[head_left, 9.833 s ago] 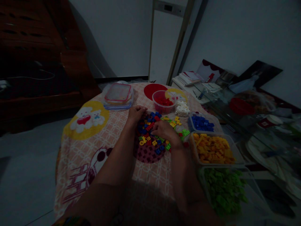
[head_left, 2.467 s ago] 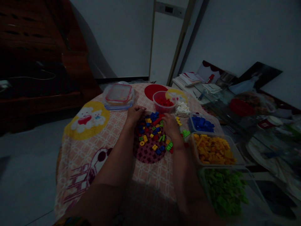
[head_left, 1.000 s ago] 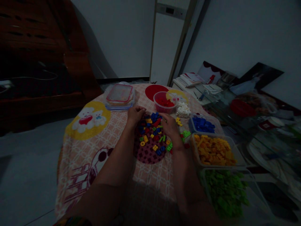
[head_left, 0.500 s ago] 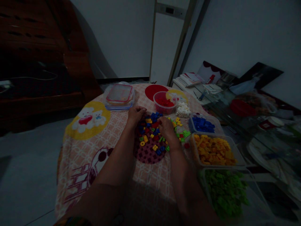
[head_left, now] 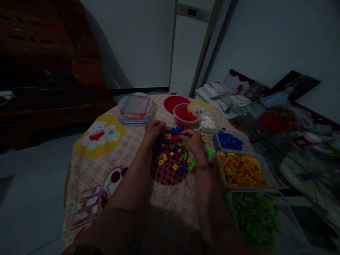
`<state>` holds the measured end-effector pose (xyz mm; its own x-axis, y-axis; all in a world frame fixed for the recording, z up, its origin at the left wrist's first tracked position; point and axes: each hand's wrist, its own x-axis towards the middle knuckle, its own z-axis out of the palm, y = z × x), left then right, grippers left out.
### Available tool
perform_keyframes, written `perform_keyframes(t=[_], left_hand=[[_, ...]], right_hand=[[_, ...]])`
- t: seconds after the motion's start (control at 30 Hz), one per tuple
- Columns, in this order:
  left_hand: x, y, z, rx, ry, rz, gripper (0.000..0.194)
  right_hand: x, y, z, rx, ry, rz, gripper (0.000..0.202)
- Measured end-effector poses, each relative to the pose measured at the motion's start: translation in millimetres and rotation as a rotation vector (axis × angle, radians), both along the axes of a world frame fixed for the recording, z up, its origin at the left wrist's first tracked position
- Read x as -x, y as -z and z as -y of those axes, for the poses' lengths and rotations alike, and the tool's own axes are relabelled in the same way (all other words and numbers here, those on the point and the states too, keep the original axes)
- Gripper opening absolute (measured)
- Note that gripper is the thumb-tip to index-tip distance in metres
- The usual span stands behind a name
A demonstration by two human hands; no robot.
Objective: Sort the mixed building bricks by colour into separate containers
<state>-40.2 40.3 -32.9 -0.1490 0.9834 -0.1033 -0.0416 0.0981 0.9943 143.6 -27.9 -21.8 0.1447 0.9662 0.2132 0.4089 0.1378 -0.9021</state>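
My left hand (head_left: 154,130) rests at the upper left edge of a spread of mixed toy building bricks, its fingers curled together; anything between them is too dark to see. My right hand (head_left: 193,141) reaches over the right side of the bricks, thumb and fingers drawn together by the right end of a short row of red bricks (head_left: 174,137). What its fingertips pinch is hidden. Blue bricks (head_left: 176,130) lie just behind that row. Closer to me are yellow bricks (head_left: 175,167), dark blue bricks (head_left: 181,170) and green bricks (head_left: 191,165) on a dark red patterned circle (head_left: 167,179).
To the right stand clear boxes of blue bricks (head_left: 230,141), yellow bricks (head_left: 243,170) and green bricks (head_left: 256,216). A round tub (head_left: 186,124) of red bricks and a white brick pile (head_left: 207,124) are behind. Stacked lids (head_left: 135,106) sit back left on the tablecloth (head_left: 127,141).
My right hand has shifted slightly right, its fingers extending leftward at the red bricks, which now form a straighter row. More green and yellow bricks show beneath it. My left hand stays put.
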Motion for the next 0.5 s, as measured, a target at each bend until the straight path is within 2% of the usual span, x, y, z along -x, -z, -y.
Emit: perform_keyframes(t=[0.13, 0.27, 0.37, 0.5], left_hand=[[0.5, 1.3, 0.2, -0.008, 0.010, -0.003, 0.008], [1.1, 2.7, -0.1, -0.020, 0.017, -0.031, 0.009], [0.9, 3.4, -0.6, -0.013, 0.018, -0.036, 0.011], [0.5, 3.5, 0.2, -0.015, 0.025, -0.031, 0.011]], right_hand=[[-3.7, -1.4, 0.6, 0.023, 0.104, -0.354, 0.017], [-7.2, -1.5, -1.8, -0.102, 0.178, -0.628, 0.020], [-9.4, -3.6, -5.3, -0.197, 0.135, -0.763, 0.031], [-9.8, -5.6, -6.9, -0.232, 0.042, -0.786, 0.058]])
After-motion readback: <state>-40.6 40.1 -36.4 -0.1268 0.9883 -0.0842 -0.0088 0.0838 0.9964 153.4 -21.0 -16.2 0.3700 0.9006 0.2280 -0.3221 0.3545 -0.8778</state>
